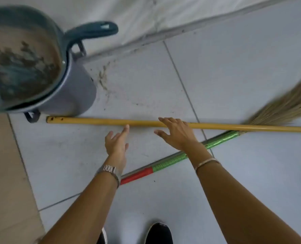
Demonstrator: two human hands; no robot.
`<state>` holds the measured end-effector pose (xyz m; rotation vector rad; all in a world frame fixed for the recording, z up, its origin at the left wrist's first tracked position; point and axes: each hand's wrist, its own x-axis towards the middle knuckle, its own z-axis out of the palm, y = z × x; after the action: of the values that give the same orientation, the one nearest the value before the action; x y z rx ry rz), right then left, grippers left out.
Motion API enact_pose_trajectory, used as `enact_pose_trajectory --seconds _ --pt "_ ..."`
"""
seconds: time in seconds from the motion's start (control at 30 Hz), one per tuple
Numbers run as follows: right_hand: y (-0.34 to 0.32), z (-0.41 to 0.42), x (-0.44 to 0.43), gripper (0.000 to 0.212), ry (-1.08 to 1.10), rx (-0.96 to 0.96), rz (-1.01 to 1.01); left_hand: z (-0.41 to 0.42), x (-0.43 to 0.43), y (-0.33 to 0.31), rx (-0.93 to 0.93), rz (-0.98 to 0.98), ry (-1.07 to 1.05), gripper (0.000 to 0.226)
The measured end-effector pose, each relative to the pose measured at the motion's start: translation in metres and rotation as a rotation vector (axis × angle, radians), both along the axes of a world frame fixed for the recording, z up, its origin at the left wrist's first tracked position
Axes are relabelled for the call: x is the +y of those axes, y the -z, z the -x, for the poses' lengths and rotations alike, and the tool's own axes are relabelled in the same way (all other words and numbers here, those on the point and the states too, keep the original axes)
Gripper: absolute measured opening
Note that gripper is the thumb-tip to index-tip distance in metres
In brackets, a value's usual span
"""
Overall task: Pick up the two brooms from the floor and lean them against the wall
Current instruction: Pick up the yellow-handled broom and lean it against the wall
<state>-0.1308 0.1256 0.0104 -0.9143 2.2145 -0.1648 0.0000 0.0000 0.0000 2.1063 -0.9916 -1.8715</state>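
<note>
Both brooms are lying flat on the tiled floor (243, 67), so nothing of the task is looking done yet. The yellow-handled broom (97, 121) is stretching across the view, its bare end sitting just beside the grey bin (75, 95) and its far end running out of view. The second broom, with its green-and-red taped handle (169, 162), is lying nearer the person than the yellow handle and slanting toward it; its straw head (290, 103) is fanning out on the far side, with the yellow handle crossing over its neck.

The left hand (116, 143) is hovering just short of the yellow handle, fingers (126, 129) spread open and gripping nothing. The right hand (177, 132) is reaching over the same handle, its fingers open too; whether they are touching the handle I cannot tell.

Beyond the yellow handle, the wall (146, 14) is rising from a dusty skirting line. A dustpan (23, 57) holding dirt is resting on the bin.

By my judgement, both lifts and both leanings are still waiting.
</note>
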Motion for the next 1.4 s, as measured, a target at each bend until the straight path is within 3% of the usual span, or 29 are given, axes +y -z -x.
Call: enact_pose_trajectory --seconds 0.23,0.47,0.67,0.9,1.03,1.4 --pt "0.056 0.003 -0.010 0.048 -0.112 0.149 -0.024 -0.009 -0.008 0.052 0.203 -0.133 -0.109 0.076" --pt "0.048 -0.001 -0.008 0.031 -0.138 -0.057 -0.154 -0.010 0.003 0.037 0.293 -0.170 -0.293 0.058" --pt "-0.008 -0.008 0.010 0.028 -0.067 -0.204 -0.138 -0.029 0.029 -0.012 0.286 -0.148 -0.465 0.056" --pt "-0.126 0.007 0.021 0.032 -0.011 -0.307 -0.110 -0.033 0.059 -0.135 0.279 0.061 -0.434 0.049" --pt "-0.208 0.027 0.023 0.029 0.097 -0.264 -0.024 -0.006 0.053 -0.223 0.383 0.153 -0.352 0.051" --pt "-0.515 0.095 -0.008 0.028 0.400 -0.165 0.542 0.101 -0.011 -0.543 0.816 0.448 -0.107 0.055"
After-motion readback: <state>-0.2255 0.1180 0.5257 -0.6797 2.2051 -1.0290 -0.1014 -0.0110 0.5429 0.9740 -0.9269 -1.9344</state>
